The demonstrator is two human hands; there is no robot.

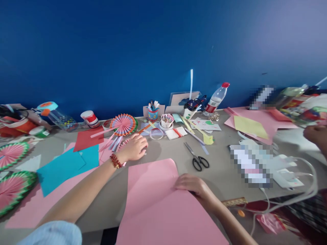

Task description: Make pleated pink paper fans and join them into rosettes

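A large pink paper sheet (150, 200) stretches from the table toward me and runs out of the bottom of the head view. My right hand (191, 185) grips its right edge, fingers lying over the top and the thumb hidden. Off the sheet's far left corner, my left hand (135, 148) rests low on the table, fingers loosely bent and apart, with no held thing visible. It partly covers a small pink pleated paper piece (124, 144). Just beyond stands an orange and pink paper fan (122, 124). Black-handled scissors (196, 156) lie right of the sheet.
Teal paper (63, 166), red paper (88, 139) and green-edged paper fans (15, 190) lie left. Along the blue wall stand a pen cup (153, 114), a cup (188, 113) and a bottle (216, 100). A phone (250, 166) with cables and another person's hand (316, 136) are right.
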